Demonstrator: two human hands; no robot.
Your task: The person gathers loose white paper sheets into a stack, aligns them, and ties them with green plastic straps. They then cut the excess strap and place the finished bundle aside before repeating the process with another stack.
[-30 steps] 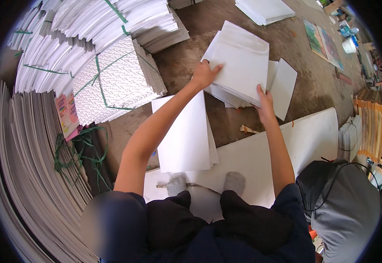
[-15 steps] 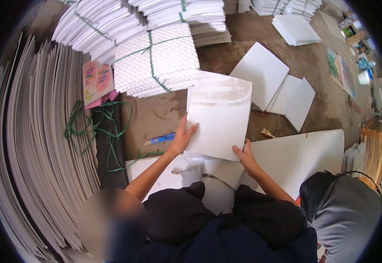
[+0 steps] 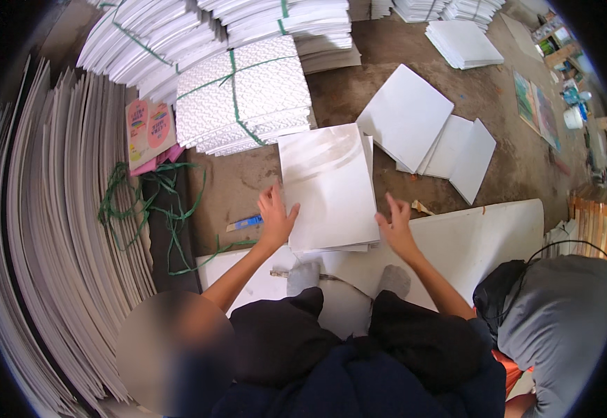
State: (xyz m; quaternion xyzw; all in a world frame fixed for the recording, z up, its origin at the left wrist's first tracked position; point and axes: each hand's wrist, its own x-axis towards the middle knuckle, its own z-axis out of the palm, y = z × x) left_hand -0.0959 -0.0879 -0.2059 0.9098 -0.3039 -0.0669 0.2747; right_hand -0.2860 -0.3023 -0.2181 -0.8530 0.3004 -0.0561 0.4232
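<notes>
A small stack of white sheets (image 3: 328, 198) lies in front of my feet, its top sheet smudged brown near the far edge. The lower sheets stick out unevenly at the right and near sides. My left hand (image 3: 275, 216) is at the stack's left edge with fingers spread; whether its fingertips touch the paper I cannot tell. Just off the right edge, my right hand (image 3: 397, 226) is raised with its fingers apart and nothing in them. A blue box cutter (image 3: 245, 223) lies on the floor left of my left hand.
A bundle of white patterned sheets (image 3: 244, 90) tied with green string stands beyond the stack. Loose white sheets (image 3: 408, 115) lie to the right. Tangled green string (image 3: 174, 216) and upright boards (image 3: 84, 209) are at left. Another person's grey-clothed leg (image 3: 561, 313) is at right.
The white sheets I was holding tilted between both hands now lie flatter and slightly left. Both hands have let go and opened, the right one moving away from the edge.
</notes>
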